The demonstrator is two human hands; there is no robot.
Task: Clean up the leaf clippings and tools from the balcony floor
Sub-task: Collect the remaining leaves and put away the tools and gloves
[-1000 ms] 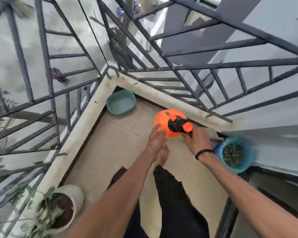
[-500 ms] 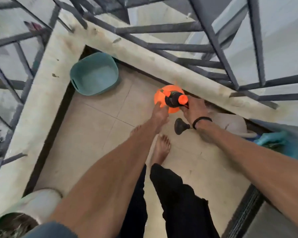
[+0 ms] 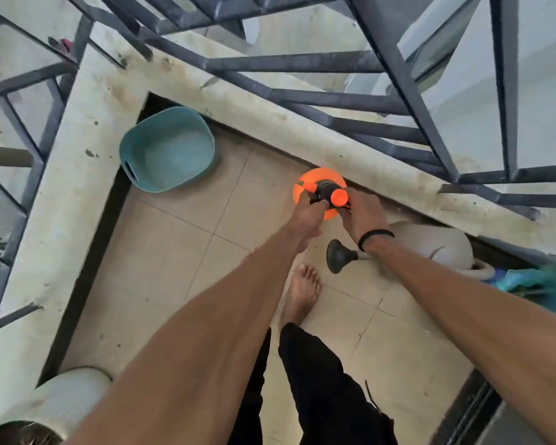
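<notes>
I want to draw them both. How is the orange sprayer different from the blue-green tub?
The orange sprayer is round with a black and orange pump top; the blue-green tub is wide, open and looks empty. The left hand and the right hand both grip the sprayer's top, while nothing touches the tub. The tub sits in the corner; the sprayer is farther along the ledge. Both are beside that ledge.
</notes>
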